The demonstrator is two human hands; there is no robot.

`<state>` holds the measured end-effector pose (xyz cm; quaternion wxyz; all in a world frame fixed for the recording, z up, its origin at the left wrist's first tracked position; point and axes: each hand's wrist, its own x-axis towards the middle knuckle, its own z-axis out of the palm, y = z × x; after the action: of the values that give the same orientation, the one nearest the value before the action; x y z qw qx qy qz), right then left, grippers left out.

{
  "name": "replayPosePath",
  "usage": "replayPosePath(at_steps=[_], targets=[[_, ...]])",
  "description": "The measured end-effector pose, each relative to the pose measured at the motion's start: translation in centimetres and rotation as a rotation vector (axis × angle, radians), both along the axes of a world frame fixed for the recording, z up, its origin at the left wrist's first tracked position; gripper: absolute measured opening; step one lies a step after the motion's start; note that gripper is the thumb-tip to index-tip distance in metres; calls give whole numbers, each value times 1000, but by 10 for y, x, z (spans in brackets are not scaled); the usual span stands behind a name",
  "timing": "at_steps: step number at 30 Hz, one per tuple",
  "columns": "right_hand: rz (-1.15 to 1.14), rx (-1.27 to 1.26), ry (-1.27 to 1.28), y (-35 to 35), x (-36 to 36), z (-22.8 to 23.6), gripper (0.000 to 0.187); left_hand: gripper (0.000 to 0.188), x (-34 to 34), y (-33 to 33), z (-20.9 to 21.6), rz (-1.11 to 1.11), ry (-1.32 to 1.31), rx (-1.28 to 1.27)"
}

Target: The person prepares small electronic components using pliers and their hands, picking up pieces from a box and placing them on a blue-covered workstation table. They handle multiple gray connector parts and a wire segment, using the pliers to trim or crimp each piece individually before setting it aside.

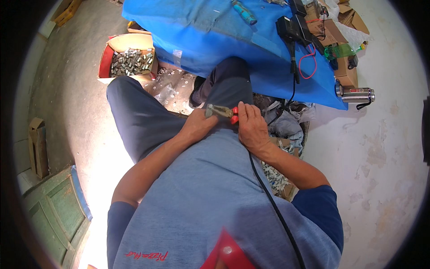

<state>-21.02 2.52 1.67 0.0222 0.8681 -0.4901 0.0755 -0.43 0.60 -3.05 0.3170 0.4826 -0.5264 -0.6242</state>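
In front of my waist, my right hand (pixel 254 127) is closed around the red handles of a pair of pliers (pixel 221 110). The metal head of the pliers points left, toward my left hand (pixel 198 125). My left fingers are closed on a small grey metal piece (pixel 208 111) beside the jaws. Its exact kind is too small to make out, and I cannot tell whether the jaws grip it.
Beyond my knee, an open cardboard box (pixel 107 62) holds several small metal pieces (pixel 132 62). A blue-covered table (pixel 197 33) carries black power adapters (pixel 289 29) and a teal bottle (pixel 244 12). Scraps fill a container (pixel 286 193) by my right arm. A metal flask (pixel 357 95) lies right.
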Motion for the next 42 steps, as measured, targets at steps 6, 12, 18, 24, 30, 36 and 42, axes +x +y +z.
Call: replayPosePath(at_steps=[6, 12, 18, 24, 30, 36, 42], targets=[[-37, 221, 34, -6, -3, 10, 61, 33, -1, 1, -2, -6, -2, -1], [-6, 146, 82, -9, -7, 7, 57, 32, -1, 1, -1, -35, -23, 42], [3, 129, 128, -9, -3, 6, 52, 32, 0, 1, 0, -10, 11, 25], [61, 107, 173, -12, -4, 14, 42, 31, 1, 0, -6, -45, -5, 52], [81, 172, 106, -16, -5, 15, 39, 28, 1, 2, -17, -59, 20, 33], [85, 236, 132, -17, -4, 19, 33, 25, 0, 3, -14, -42, 1, 38], [52, 386, 64, -18, -7, 16, 30, 26, 0, 3, -18, -53, -4, 66]])
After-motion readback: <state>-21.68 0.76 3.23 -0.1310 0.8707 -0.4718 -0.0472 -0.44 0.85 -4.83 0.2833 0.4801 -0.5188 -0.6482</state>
